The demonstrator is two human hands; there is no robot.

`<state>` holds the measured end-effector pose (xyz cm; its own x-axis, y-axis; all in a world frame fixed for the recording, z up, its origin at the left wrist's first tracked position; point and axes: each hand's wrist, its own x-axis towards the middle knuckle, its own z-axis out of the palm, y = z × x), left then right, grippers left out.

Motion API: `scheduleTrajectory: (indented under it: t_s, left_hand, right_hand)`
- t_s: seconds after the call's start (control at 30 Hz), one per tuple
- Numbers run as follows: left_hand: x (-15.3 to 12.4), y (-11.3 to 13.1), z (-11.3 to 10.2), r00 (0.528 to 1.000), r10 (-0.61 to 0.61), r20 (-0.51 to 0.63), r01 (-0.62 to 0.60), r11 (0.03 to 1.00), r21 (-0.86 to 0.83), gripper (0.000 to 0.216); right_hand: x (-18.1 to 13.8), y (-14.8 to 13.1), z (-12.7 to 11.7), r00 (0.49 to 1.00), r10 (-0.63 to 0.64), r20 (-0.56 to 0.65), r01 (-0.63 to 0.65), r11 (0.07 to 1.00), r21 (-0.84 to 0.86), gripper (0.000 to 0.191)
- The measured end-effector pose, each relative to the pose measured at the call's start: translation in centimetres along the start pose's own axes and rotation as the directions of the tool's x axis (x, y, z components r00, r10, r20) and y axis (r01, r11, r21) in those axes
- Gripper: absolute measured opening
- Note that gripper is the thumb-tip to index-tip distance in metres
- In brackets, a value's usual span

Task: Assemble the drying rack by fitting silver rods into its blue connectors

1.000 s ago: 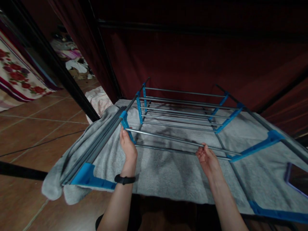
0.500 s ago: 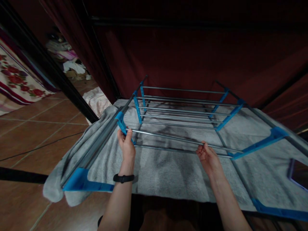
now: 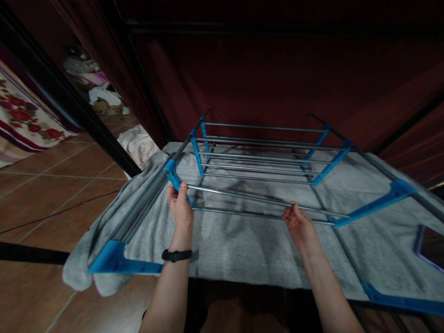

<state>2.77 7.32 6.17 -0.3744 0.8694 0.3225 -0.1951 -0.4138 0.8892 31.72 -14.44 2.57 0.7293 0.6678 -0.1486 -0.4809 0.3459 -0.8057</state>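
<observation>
A rack of metal tubes and blue plastic brackets lies on a grey blanket [image 3: 239,249]. My left hand [image 3: 181,206] pinches the left end of a metal rod [image 3: 236,194], right against a blue bracket [image 3: 172,173]; the fingers hide the joint there. Farther right along the same rod, my right hand [image 3: 299,224] grips it between thumb and fingers. The rod's right end reaches another blue bracket [image 3: 374,203]. Just below runs a second rod [image 3: 225,211], and several more rods span the brackets behind.
A phone [image 3: 430,247] lies on the blanket at the right edge. Dark red fabric [image 3: 249,78] hangs behind the rack. At left, a black post [image 3: 100,138] slants over the tiled floor [image 3: 45,199], where a cable [image 3: 62,210] runs. Clothes [image 3: 86,69] are piled farther back.
The view has shifted slightly. Both hands keep their places on the rod, with the left fingers still at its end by the bracket.
</observation>
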Motion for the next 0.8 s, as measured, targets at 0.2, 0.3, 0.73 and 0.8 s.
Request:
scheduleTrajectory:
  t_s: [0.2, 0.3, 0.73, 0.8]
  left_hand:
    - [-0.1, -0.3, 0.2, 1.000, -0.013, 0.016, 0.014, 0.998, -0.060, 0.039]
    - [-0.1, -0.3, 0.0, 0.999, -0.015, 0.039, 0.019, 0.996, -0.085, 0.039]
    - [0.0, -0.5, -0.7, 0.998, -0.057, 0.004, 0.057, 0.997, -0.054, 0.048]
    - [0.0, -0.6, -0.8, 0.998, -0.069, -0.012, 0.069, 0.997, -0.020, 0.049]
  right_hand:
    - [-0.4, 0.1, 0.1, 1.000, 0.012, -0.011, -0.012, 1.000, -0.003, 0.044]
    - [-0.4, -0.1, 0.4, 1.000, 0.025, -0.008, -0.025, 1.000, 0.013, 0.046]
    - [-5.5, -0.7, 6.8, 0.929, -0.074, 0.362, 0.294, 0.742, -0.602, 0.038]
    - [-6.1, -0.4, 11.9, 0.804, -0.146, 0.576, 0.547, 0.558, -0.623, 0.031]
